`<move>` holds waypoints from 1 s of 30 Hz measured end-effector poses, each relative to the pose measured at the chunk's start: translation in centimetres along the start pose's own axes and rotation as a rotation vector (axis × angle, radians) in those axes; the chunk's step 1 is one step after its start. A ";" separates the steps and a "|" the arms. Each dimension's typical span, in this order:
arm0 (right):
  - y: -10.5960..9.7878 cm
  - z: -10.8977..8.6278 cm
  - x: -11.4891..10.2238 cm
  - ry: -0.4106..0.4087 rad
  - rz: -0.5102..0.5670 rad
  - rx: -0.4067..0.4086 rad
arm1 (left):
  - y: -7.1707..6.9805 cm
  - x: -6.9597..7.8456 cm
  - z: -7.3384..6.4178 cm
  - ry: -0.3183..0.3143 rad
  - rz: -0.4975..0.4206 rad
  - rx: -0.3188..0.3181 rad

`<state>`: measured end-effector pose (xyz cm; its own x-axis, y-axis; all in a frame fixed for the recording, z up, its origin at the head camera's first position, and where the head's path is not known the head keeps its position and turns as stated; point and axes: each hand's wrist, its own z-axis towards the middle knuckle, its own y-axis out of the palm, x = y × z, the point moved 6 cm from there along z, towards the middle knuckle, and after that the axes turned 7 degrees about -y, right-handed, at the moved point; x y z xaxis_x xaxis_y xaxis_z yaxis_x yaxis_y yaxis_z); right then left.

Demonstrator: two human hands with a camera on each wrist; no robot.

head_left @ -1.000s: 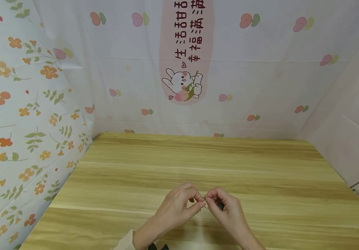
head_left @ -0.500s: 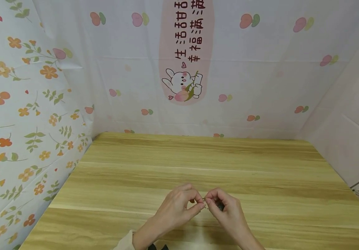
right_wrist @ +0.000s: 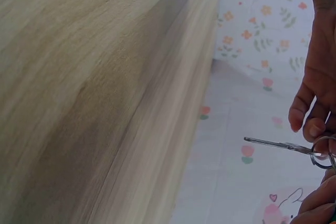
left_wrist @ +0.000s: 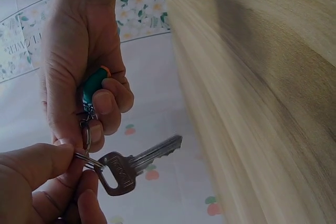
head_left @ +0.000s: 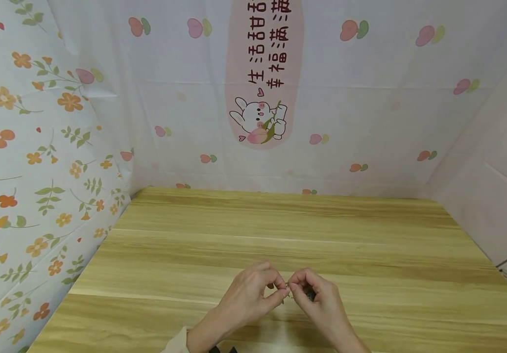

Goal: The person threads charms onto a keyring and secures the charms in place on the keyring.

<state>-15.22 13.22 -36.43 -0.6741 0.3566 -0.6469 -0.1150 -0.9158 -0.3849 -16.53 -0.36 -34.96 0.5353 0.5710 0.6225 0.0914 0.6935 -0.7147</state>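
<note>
Both hands meet low in the middle of the head view. My left hand (head_left: 253,289) pinches a split key ring (left_wrist: 88,160) between thumb and finger. A metal key (left_wrist: 119,174) hangs from that ring, its toothed blade pointing away from the fingers in the left wrist view. My right hand (head_left: 319,296) curls its fingers round a green fob (left_wrist: 94,86) with an orange end, and its fingertips are at the ring. A short chain (left_wrist: 87,116) joins fob and ring. In the right wrist view the key (right_wrist: 278,144) is seen edge-on, its head at the ring.
A wood-grain table (head_left: 279,225) spreads under the hands. White printed cloth (head_left: 182,108) rises behind it, and flowered cloth (head_left: 37,162) hangs at the left. A small black object (head_left: 222,349) shows at the bottom edge, near the left sleeve (head_left: 177,341).
Both hands have shifted very slightly, the right one a little lower. A small tip now shows below the left thumb. The grips stay the same.
</note>
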 end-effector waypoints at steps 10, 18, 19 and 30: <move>0.1 -0.1 0.1 0.015 0.001 -0.008 | 0.0 -0.2 -0.2 -0.031 0.012 0.009; 0.1 -0.3 0.3 0.037 -0.012 -0.002 | 0.2 -0.1 -0.2 0.016 0.024 0.004; 0.1 -0.3 0.3 0.038 -0.014 -0.001 | 0.2 -0.1 -0.2 0.014 0.020 0.002; 0.3 -0.3 0.2 0.027 -0.028 -0.011 | 0.3 -0.4 -0.2 -0.062 0.010 -0.028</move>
<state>-15.12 13.07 -36.85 -0.6505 0.3874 -0.6533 -0.1259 -0.9032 -0.4103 -16.49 -0.45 -35.50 0.4836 0.6044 0.6331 0.1105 0.6754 -0.7291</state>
